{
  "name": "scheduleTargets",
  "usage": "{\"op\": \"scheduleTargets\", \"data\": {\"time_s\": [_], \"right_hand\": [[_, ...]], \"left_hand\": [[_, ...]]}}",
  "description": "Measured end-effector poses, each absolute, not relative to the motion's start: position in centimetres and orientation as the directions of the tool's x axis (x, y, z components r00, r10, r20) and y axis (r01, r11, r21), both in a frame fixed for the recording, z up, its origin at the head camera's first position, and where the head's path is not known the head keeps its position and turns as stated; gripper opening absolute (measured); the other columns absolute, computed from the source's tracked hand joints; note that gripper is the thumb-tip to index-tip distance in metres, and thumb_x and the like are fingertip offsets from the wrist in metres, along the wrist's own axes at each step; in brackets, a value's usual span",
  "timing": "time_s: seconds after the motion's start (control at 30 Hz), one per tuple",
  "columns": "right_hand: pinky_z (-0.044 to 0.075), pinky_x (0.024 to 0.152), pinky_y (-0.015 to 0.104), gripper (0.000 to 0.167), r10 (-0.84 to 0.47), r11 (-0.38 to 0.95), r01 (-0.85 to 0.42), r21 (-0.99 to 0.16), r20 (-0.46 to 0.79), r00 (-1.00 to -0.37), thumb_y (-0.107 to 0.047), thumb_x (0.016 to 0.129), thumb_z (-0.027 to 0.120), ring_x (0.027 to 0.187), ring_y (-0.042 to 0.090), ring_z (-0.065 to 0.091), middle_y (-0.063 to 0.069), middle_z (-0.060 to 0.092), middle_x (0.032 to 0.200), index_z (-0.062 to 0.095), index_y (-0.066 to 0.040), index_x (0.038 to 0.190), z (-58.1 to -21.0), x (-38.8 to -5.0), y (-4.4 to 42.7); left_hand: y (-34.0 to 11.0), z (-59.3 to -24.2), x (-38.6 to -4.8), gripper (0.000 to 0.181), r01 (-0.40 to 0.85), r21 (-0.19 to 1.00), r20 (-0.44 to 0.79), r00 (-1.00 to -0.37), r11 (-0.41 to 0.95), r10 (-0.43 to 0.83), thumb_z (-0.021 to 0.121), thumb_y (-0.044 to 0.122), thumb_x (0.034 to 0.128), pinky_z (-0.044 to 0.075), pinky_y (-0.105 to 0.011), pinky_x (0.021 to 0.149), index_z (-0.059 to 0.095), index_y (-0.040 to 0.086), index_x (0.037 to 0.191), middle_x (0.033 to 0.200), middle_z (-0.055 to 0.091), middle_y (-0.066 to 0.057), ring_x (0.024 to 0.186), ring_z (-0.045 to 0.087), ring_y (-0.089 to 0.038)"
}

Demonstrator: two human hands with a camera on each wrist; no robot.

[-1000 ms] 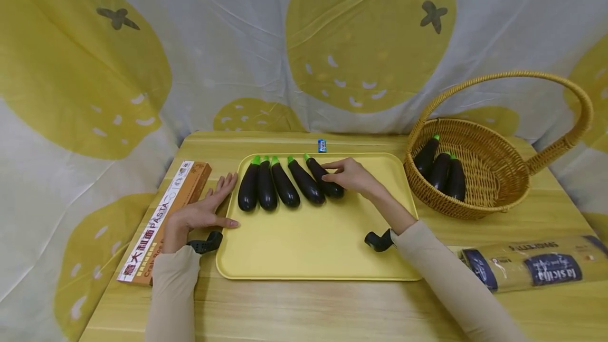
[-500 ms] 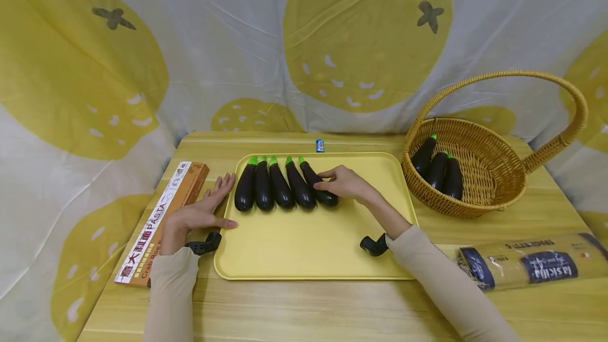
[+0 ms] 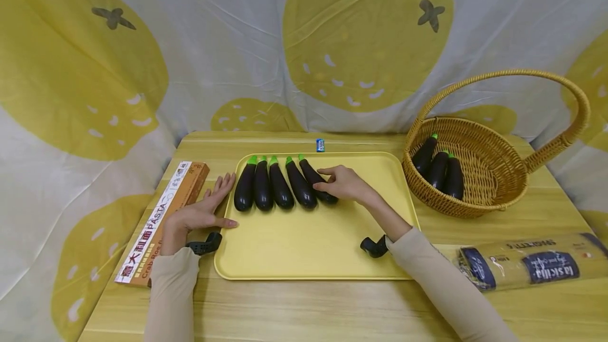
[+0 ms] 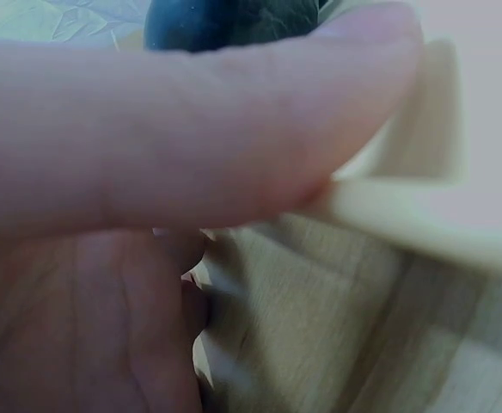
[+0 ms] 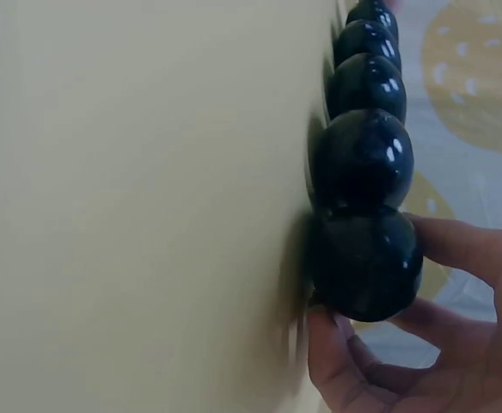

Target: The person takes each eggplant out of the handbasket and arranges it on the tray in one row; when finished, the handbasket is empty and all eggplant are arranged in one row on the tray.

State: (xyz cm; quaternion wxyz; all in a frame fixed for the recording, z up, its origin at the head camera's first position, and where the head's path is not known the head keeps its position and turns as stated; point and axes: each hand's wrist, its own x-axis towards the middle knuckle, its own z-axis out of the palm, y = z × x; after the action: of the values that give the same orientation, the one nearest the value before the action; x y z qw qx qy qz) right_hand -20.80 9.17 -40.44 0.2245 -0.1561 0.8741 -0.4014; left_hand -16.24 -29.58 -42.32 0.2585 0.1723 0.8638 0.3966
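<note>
Several dark eggplants with green tips lie side by side along the back left of a yellow tray (image 3: pixel 304 247). My right hand (image 3: pixel 344 183) grips the rightmost eggplant (image 3: pixel 310 172); in the right wrist view its fingers and thumb are around that eggplant (image 5: pixel 367 262), which touches its neighbour (image 5: pixel 363 159). My left hand (image 3: pixel 201 212) lies with fingers spread at the tray's left edge, its thumb on the rim. The left wrist view shows that thumb (image 4: pixel 191 129) large and blurred against the rim.
A wicker basket (image 3: pixel 494 173) holding three eggplants (image 3: pixel 454 178) stands at the back right. An orange and white pasta box (image 3: pixel 161 220) lies left, a spaghetti packet (image 3: pixel 532 263) right, and a small blue packet (image 3: pixel 320 145) behind the tray.
Over the last second my right hand has drawn slightly left with the rightmost eggplant, and the gaps in the row have narrowed. My left hand stays at the tray's edge.
</note>
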Motion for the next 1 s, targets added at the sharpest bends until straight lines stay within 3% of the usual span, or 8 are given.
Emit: {"op": "scheduleTargets", "data": {"time_s": [0.47, 0.6, 0.7, 0.8, 0.87, 0.93, 1.0], "right_hand": [[0.029, 0.050, 0.022, 0.060, -0.449, 0.636, -0.089, -0.767, -0.273, -0.851, -0.036, 0.099, 0.068, 0.046, 0.006, 0.027, -0.005, 0.046, 0.063, 0.055, -0.006, 0.150, -40.3, -20.4, 9.5], [0.032, 0.051, 0.023, 0.062, -0.462, 0.635, -0.100, -0.766, -0.273, -0.844, -0.036, 0.100, 0.067, 0.046, 0.006, 0.031, 0.003, 0.063, 0.078, 0.052, -0.004, 0.151, -40.2, -20.4, 9.7], [0.036, 0.053, 0.024, 0.064, -0.466, 0.641, -0.111, -0.759, -0.270, -0.843, -0.037, 0.101, 0.066, 0.051, 0.009, 0.038, 0.014, 0.074, 0.104, 0.050, -0.003, 0.153, -40.0, -20.5, 10.1], [0.047, 0.064, 0.028, 0.064, -0.465, 0.659, -0.128, -0.741, -0.267, -0.844, -0.037, 0.103, 0.063, 0.070, 0.016, 0.059, 0.021, 0.072, 0.120, 0.048, -0.002, 0.154, -39.7, -20.5, 10.6], [0.056, 0.079, 0.035, 0.065, -0.462, 0.667, -0.138, -0.732, -0.261, -0.848, -0.038, 0.103, 0.062, 0.096, 0.024, 0.068, 0.022, 0.069, 0.129, 0.047, -0.002, 0.155, -39.3, -20.4, 11.3], [0.057, 0.095, 0.044, 0.066, -0.460, 0.669, -0.149, -0.728, -0.248, -0.852, -0.039, 0.104, 0.061, 0.121, 0.032, 0.065, 0.022, 0.064, 0.138, 0.045, -0.004, 0.156, -38.8, -20.3, 12.3], [0.053, 0.105, 0.052, 0.067, -0.460, 0.658, -0.158, -0.737, -0.226, -0.859, -0.040, 0.104, 0.062, 0.134, 0.038, 0.058, 0.023, 0.058, 0.146, 0.043, -0.005, 0.157, -38.3, -20.1, 13.7]], "left_hand": [[-29.3, -42.2, -16.3, 0.125, 0.087, 0.773, -0.316, -0.806, 0.629, 0.500, 0.084, 0.022, 0.0869, -0.020, -0.073, 0.118, -0.012, 0.013, 0.166, 0.169, -0.027, -0.021, 0.154, -0.030, -0.045], [-29.3, -42.2, -16.3, 0.125, 0.083, 0.773, -0.319, -0.807, 0.630, 0.497, 0.084, 0.021, 0.0866, -0.020, -0.073, 0.119, -0.012, 0.013, 0.166, 0.169, -0.027, -0.021, 0.154, -0.030, -0.044], [-29.3, -42.2, -16.3, 0.125, 0.080, 0.774, -0.319, -0.808, 0.628, 0.496, 0.084, 0.020, 0.0866, -0.020, -0.072, 0.119, -0.012, 0.013, 0.166, 0.169, -0.027, -0.021, 0.154, -0.030, -0.044], [-29.2, -42.1, -16.3, 0.124, 0.082, 0.775, -0.318, -0.806, 0.627, 0.499, 0.084, 0.021, 0.0870, -0.021, -0.072, 0.119, -0.012, 0.012, 0.166, 0.169, -0.027, -0.022, 0.154, -0.030, -0.044], [-29.2, -42.0, -16.2, 0.124, 0.083, 0.775, -0.319, -0.804, 0.626, 0.502, 0.083, 0.021, 0.0876, -0.021, -0.072, 0.119, -0.012, 0.012, 0.166, 0.169, -0.027, -0.021, 0.154, -0.031, -0.044], [-29.3, -41.9, -16.1, 0.123, 0.084, 0.775, -0.320, -0.803, 0.627, 0.503, 0.083, 0.022, 0.0882, -0.021, -0.072, 0.118, -0.012, 0.011, 0.166, 0.169, -0.028, -0.021, 0.153, -0.031, -0.044], [-29.4, -41.9, -16.0, 0.122, 0.084, 0.772, -0.322, -0.803, 0.630, 0.502, 0.082, 0.023, 0.0890, -0.022, -0.072, 0.118, -0.012, 0.011, 0.166, 0.169, -0.028, -0.020, 0.153, -0.032, -0.044]]}}
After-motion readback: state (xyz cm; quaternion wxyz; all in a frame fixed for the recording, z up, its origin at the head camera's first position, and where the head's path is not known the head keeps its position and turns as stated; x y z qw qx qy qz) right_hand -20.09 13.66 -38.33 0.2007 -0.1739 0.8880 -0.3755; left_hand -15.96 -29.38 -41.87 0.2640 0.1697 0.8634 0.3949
